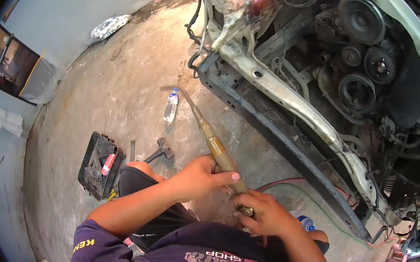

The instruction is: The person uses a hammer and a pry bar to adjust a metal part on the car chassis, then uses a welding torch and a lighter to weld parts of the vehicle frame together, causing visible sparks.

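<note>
Torch (pixel 217 145) in both hands; tool-filled tray (pixel 90 170) nearby

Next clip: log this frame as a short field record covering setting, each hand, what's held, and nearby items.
setting: concrete workshop floor beside a stripped car front with the engine exposed
left hand: wrapped around the middle of the brass torch
right hand: gripping the torch's lower end, near its valve
torch: tilted, its thin bent nozzle pointing away over the floor
hoses: red and green, lying on the floor to the right of the hands
nearby: plastic bottle, black tray, hammer
</note>
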Available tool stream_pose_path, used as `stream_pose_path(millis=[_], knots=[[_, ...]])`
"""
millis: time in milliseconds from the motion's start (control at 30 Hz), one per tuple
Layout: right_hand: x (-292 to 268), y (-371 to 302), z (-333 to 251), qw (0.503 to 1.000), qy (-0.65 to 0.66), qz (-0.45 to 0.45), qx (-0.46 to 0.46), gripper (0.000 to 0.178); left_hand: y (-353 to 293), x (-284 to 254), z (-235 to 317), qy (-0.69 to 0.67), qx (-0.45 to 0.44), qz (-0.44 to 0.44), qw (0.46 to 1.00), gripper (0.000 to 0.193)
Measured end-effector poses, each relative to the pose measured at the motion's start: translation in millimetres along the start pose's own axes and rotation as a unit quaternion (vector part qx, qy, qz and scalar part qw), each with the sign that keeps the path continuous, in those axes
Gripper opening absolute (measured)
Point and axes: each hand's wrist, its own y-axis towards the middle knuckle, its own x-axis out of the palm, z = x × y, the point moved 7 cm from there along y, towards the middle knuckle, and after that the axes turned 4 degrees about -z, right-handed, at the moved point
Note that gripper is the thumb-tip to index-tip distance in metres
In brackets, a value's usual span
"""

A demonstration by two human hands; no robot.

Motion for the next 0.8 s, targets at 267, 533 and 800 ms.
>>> stream_pose_path(millis=[267,533,800], knots=[[56,47,175,0.918,0.179,-0.030,0.353,0.081,25,-61,-81,0.346,0.006,0.111,0.931,0.054],[85,40,311,0.875,0.302,0.089,0.367,0.065,12,-56,-69,0.456,-0.001,0.033,0.889,0.051],[118,-29,432,0.772,0.285,0.189,0.536,0.039,-8,-51,-77,0.413,-0.076,-0.013,0.908,0.041]])
